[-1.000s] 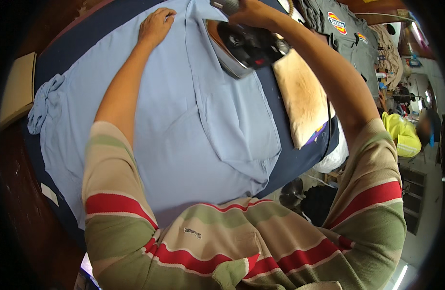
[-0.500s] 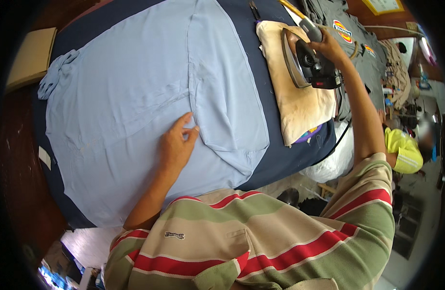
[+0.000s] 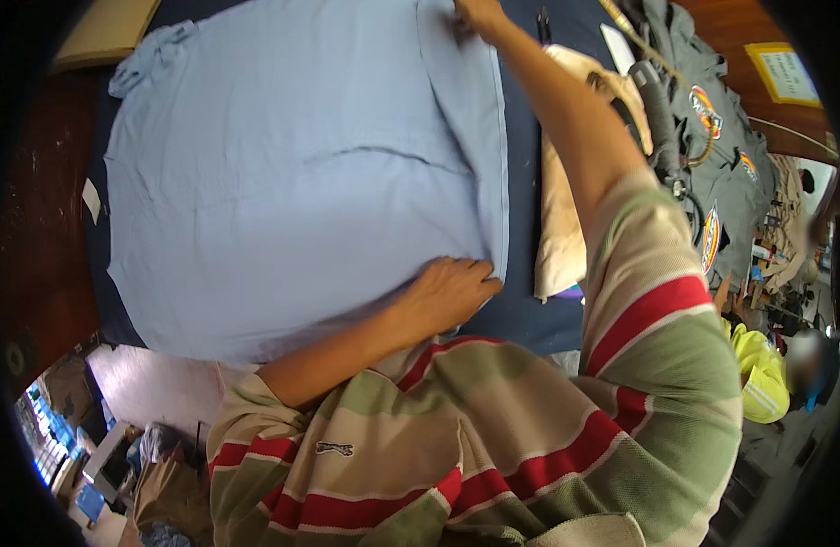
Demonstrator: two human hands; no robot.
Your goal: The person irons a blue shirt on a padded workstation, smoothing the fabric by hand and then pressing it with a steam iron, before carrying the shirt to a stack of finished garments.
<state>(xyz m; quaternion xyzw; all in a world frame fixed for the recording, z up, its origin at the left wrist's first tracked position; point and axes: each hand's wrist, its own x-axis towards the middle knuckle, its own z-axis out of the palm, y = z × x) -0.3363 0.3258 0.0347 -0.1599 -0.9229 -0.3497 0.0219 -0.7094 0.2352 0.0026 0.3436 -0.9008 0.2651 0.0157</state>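
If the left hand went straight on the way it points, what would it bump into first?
The left hand would probably meet the cream pad, beyond the blue cloth; depth is unclear.

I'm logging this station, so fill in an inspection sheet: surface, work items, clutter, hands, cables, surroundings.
Surface: dark blue cover, mostly under the cloth.
Work items: light blue cloth spread out, creased toward its right side; iron partly hidden behind the right arm, by a cream pad.
Clutter: white card at left; grey garments at right.
Hands: left hand at the cloth's near right corner; right hand at its far right, grip unclear.
Cables: tan cord beyond the iron.
Surroundings: person in yellow top, right.
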